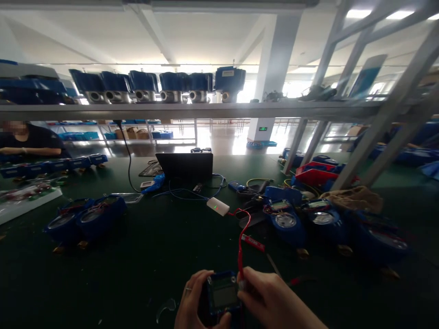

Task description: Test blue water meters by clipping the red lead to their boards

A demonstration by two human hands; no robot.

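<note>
Dark-green surface (154,256), near edge: left hand (191,304) curled around a small blue square meter module with grey screen (222,296), right hand (274,304) pinching a red wire (240,249) at its corner; wiring apparently in hand, needing steady fingers.

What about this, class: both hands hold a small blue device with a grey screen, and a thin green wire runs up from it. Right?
No. The head view shows the thin wire is red, not green. The rest holds: the left hand and right hand hold the small blue device with a grey screen, and the wire runs up from it.
</note>
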